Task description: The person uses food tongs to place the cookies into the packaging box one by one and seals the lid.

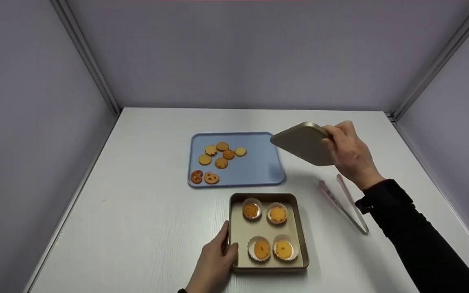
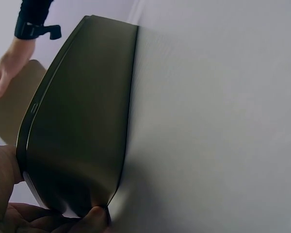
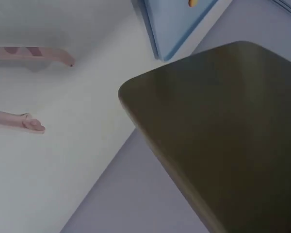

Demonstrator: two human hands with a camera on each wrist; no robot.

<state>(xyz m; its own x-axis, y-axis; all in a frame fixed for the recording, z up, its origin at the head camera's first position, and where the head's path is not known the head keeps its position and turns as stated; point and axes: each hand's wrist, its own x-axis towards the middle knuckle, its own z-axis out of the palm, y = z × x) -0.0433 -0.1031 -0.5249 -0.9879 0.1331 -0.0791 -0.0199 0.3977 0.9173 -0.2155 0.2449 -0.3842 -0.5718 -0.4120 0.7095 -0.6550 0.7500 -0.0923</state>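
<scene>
My left hand (image 1: 212,258) grips the left wall of a square gold baking pan (image 1: 241,231), thumb over its rim and fingers along the outside. Inside it sit several paper cups, each with a cookie, such as the swirled cookie (image 1: 250,210) and the flower-shaped cookie (image 1: 277,214). In the left wrist view the pan's dark outer side (image 2: 82,111) fills much of the frame. Raised over the table at the right, my right hand (image 1: 350,154) holds a flat gold lid (image 1: 301,142) by one edge, tilted. Its broad face (image 3: 213,136) dominates the right wrist view.
Beyond the pan lies a blue tray (image 1: 261,158) with several cookies on its left half, including a pretzel cookie (image 1: 196,176). Tongs with pink tips (image 1: 332,198) rest on the white table (image 1: 145,195), right of the pan. Grey walls (image 1: 234,57) border the table.
</scene>
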